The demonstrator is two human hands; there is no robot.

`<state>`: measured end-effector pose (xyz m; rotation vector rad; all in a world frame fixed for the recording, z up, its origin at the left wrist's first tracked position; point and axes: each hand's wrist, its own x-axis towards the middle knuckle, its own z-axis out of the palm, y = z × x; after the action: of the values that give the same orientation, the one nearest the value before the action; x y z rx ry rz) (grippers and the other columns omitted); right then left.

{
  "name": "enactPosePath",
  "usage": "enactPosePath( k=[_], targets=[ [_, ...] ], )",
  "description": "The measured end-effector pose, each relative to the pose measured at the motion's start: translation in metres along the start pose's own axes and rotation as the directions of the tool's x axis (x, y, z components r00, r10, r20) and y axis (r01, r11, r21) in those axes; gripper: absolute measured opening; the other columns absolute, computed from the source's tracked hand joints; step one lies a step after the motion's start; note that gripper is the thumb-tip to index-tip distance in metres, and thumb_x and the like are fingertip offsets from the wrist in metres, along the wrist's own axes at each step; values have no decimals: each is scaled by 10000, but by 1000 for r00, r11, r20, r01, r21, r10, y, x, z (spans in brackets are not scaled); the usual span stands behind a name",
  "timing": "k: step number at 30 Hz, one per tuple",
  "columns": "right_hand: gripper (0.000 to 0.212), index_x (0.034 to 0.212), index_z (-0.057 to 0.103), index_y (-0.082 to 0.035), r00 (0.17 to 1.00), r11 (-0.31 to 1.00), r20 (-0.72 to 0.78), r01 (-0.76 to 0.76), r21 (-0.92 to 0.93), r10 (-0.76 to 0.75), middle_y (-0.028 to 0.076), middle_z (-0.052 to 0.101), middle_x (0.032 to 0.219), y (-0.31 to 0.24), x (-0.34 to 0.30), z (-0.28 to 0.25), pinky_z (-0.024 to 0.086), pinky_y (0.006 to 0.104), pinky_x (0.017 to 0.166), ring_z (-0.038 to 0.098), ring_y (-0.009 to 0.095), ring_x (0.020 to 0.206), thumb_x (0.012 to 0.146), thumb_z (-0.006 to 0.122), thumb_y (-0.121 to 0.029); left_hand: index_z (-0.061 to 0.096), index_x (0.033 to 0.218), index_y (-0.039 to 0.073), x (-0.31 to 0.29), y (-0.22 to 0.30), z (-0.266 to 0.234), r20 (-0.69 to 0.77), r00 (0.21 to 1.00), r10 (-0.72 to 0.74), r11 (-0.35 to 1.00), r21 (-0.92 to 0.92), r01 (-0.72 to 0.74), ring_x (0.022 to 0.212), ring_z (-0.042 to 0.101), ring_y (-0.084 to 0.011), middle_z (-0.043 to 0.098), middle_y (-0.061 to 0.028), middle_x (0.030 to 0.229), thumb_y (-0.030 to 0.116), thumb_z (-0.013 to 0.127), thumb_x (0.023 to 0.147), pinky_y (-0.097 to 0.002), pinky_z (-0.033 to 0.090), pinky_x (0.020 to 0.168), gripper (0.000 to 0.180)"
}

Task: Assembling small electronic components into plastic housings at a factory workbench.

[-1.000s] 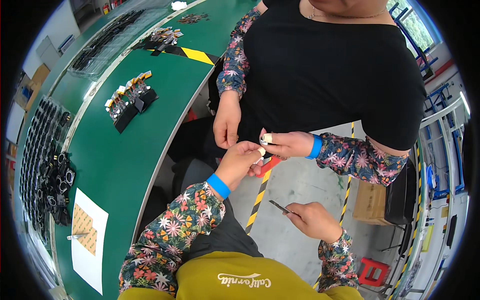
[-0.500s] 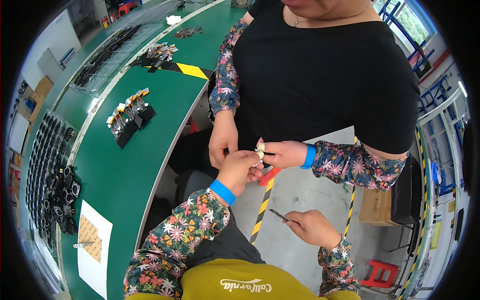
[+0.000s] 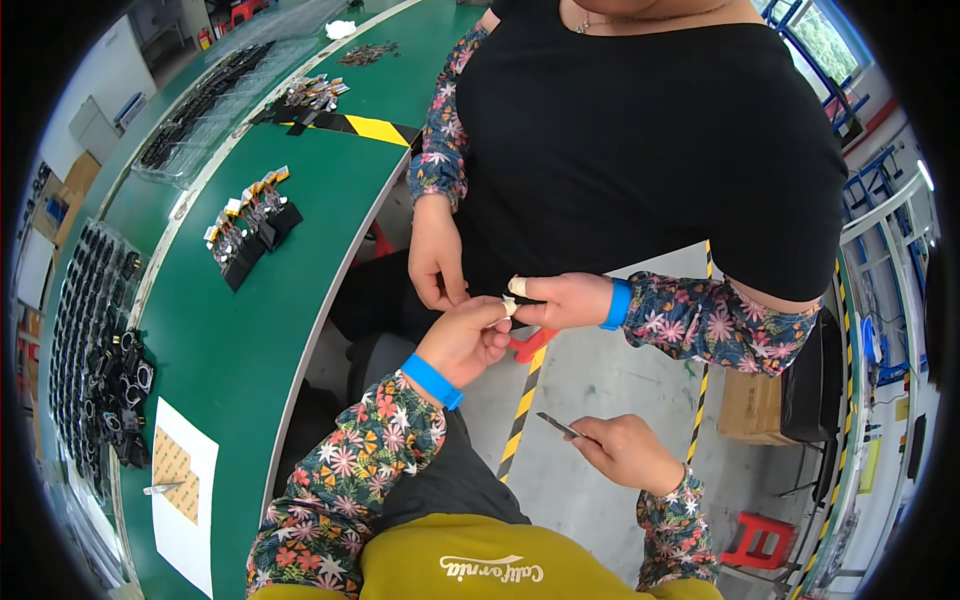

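Observation:
My left hand [image 3: 465,342] reaches forward with thumb and fingers pinched together, a beige finger cover on its thumb and a blue band at the wrist. Something small and whitish shows at its fingertips, too small to name. A co-worker's hand [image 3: 570,300], with a blue wristband and a beige-covered finger, meets those fingertips. The co-worker's other hand [image 3: 437,255] hangs just beyond my left one. Lower right, my right hand [image 3: 628,455] is closed around a thin, dark, pointed blade-like tool [image 3: 555,425], its tip directed left, apart from the other hands.
On the green table [image 3: 240,360] at left lie black flat parts with yellow-tipped leads [image 3: 250,230], black ring-shaped parts [image 3: 128,390], a clear tray [image 3: 85,340] and a white sheet [image 3: 190,540]. A red stool [image 3: 760,540] and a carton [image 3: 752,408] stand at right.
My left hand has shifted slightly left, and its fingers overlap the co-worker's less. The co-worker's covered finger shows more plainly. My right hand stays nearly still with the blade-like tool.

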<state>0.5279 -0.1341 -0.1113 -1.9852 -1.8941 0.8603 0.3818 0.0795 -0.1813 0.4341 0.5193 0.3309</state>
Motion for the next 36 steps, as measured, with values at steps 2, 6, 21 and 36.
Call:
enactPosePath(
  k=[2, 6, 21, 36],
  targets=[
    [117, 917, 616, -57, 1000, 1000, -10, -4, -14, 4, 148, 608, 711, -5, 5, -6, 458, 385, 553, 583, 335, 628, 830, 555, -107, 547, 895, 75, -2, 0, 2, 24, 1000, -3, 1000, 26, 2, 599, 481, -63, 531, 24, 714, 147, 565, 861, -202, 398, 545, 82],
    [112, 922, 603, -48, 990, 999, -143, 8, -52, -16, 142, 592, 677, -22, 23, -22, 444, 385, 532, 576, 330, 603, 832, 563, -102, 506, 970, 79, -6, 0, 8, -14, 1000, 6, 992, 128, -4, 588, 467, -62, 521, 15, 727, 106, 562, 864, -188, 369, 508, 123],
    [156, 943, 547, -11, 963, 888, -213, 52, -457, -166, 108, 564, 601, -43, 77, -33, 423, 378, 486, 574, 293, 554, 809, 586, -81, 550, 950, 35, -2, -15, 2, -28, 998, 58, 988, 144, -54, 595, 479, -71, 532, 1, 722, 128, 548, 857, -207, 397, 559, 132],
    [172, 949, 557, -3, 988, 804, -120, 7, -594, -98, 101, 574, 574, -38, 92, -34, 425, 372, 465, 578, 275, 522, 811, 580, -104, 560, 885, 16, 6, -22, 5, -77, 987, 141, 978, 168, -127, 545, 473, -88, 537, -15, 674, 89, 585, 829, -221, 362, 506, 96]
  ],
)
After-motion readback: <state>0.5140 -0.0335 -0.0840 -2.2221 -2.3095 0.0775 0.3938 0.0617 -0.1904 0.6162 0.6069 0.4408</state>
